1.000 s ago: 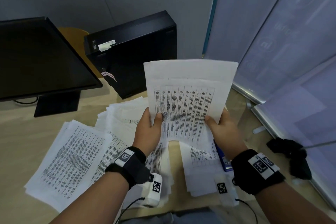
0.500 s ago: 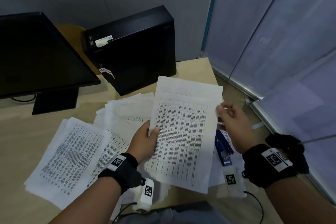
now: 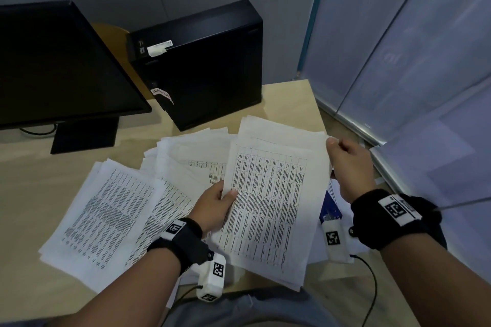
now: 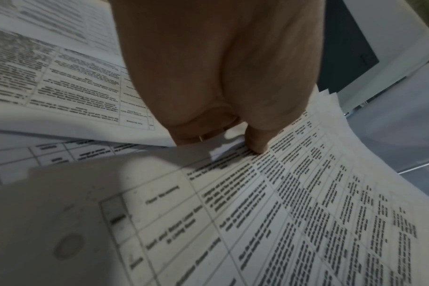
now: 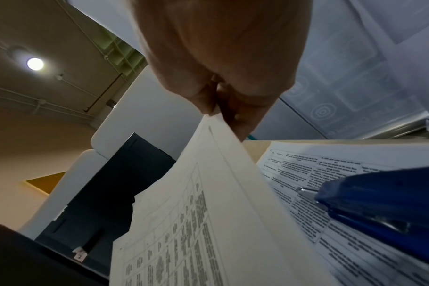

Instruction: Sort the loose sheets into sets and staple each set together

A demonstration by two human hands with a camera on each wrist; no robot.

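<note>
Left hand (image 3: 215, 202) grips the held set of sheets (image 3: 268, 204) at its left edge, thumb on top. Right hand (image 3: 348, 164) pinches the set's top right corner between thumb and fingers. Thin white paper, printed with dense table grids, slightly bowed, held just above the light wood desk (image 3: 32, 180). More loose sheets (image 3: 106, 210) fanned flat to the left. Blue glossy stapler (image 5: 389, 205) lies on printed paper under the right wrist. Matte black monitor (image 3: 61, 66) and boxy computer case (image 3: 204, 66) behind.

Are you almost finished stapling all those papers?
Not nearly. No finished, stapled set shows. Right now the left hand grips one set of sheets and the right hand pinches its top corner. The blue stapler lies untouched on the desk, and loose piles still wait.
</note>
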